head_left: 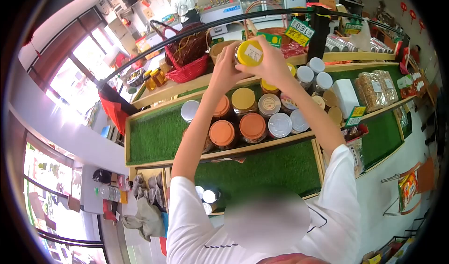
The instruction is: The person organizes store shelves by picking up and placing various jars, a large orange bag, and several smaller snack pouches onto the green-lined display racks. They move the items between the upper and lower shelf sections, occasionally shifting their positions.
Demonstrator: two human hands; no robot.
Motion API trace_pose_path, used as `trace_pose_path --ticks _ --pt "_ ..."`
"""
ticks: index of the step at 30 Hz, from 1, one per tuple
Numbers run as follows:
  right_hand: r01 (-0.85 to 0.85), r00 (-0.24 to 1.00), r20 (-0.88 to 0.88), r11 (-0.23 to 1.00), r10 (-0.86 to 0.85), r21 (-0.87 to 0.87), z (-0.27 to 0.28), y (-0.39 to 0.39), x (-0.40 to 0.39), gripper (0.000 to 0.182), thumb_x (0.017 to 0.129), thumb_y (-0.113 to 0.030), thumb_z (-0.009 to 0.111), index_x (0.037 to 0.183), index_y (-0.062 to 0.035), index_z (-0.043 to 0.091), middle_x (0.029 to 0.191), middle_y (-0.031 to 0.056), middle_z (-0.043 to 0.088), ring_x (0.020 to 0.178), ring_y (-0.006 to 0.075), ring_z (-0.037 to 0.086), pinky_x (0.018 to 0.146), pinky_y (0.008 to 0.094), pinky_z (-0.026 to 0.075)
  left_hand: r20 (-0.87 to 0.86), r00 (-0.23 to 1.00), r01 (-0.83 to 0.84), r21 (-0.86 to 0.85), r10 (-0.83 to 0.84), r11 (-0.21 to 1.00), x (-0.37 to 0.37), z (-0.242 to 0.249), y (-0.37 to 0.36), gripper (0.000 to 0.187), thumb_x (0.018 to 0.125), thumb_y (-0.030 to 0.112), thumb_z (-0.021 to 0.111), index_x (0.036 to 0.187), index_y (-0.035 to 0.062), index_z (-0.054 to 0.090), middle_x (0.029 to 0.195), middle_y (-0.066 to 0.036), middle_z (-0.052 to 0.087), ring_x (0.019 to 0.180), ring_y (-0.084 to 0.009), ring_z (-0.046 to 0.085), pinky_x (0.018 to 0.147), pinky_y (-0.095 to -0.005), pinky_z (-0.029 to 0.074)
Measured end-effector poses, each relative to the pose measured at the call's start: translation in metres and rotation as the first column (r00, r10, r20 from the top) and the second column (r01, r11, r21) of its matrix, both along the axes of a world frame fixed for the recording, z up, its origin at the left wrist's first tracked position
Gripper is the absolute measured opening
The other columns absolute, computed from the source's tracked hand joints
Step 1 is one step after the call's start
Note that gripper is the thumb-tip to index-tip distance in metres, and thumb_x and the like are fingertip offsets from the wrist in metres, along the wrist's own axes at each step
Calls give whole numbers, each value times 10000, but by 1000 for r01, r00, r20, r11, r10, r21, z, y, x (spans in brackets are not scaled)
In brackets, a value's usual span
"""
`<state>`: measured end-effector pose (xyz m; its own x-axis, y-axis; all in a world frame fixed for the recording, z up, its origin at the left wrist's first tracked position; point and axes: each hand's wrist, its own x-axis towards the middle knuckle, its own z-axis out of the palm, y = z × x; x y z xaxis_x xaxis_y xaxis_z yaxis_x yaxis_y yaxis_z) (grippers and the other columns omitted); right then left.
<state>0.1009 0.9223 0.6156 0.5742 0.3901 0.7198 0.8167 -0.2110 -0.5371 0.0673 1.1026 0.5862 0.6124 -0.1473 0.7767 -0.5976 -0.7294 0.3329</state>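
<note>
Both arms reach forward over a wooden shelf lined with green turf. Between them, my left hand (227,71) and my right hand (272,63) hold a jar with a yellow lid (250,53); a white label is on the lid. My left hand grips its left side and my right hand its right side. Below the hands stand jars with orange lids (222,133), a gold lid (244,99) and silvery white lids (280,125). More white-lidded jars (305,74) stand right of my right forearm.
A red basket (188,71) sits beyond the shelf at the left. A black rail (243,17) crosses above. To the right are a white box (343,98), bagged goods (372,91) and price cards (299,32). A person (184,3) stands in the background.
</note>
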Motion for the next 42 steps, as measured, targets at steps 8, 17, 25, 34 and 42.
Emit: trace_pose_path --ticks 8,17,25,34,42 --pt "144 987 -19 933 -159 -331 -57 32 79 699 619 -518 835 1107 -90 576 931 156 704 883 361 681 766 445 538 -240 964 61 -210 -112 976 69 -75 15 799 685 268 887 1296 27 431 1156 -166 631 1083 -274 627 901 -384 493" --pt "109 984 -65 845 -167 -523 -86 36 107 695 618 -548 809 1108 -97 607 934 179 706 887 359 682 781 448 536 -432 881 53 -310 -190 949 78 -106 21 756 711 377 854 1227 -5 454 1160 -221 618 1094 -341 618 898 -394 494" --pt "-43 970 -221 819 -104 -573 -96 35 103 714 632 -545 786 1165 -113 588 957 172 704 885 369 680 781 447 536 -563 822 -44 -207 -82 977 75 -126 27 713 741 366 835 1204 -17 449 1123 -228 642 1051 -339 646 890 -396 503" --pt "-13 985 164 984 43 -179 -100 28 89 527 789 -411 712 1166 -59 605 1087 169 660 1011 327 633 902 403 493 -342 933 -150 -95 109 984 28 -116 17 767 774 353 795 1327 -23 419 1271 -228 544 1234 -357 506 1017 -418 422" --pt "-260 965 -86 953 249 -154 -54 -20 -75 202 876 -93 658 1069 -35 639 970 64 682 915 158 645 825 304 494 90 916 -357 -264 392 896 -234 -164 0 371 779 66 728 1112 27 570 1073 -140 600 1009 -349 561 895 -430 461"
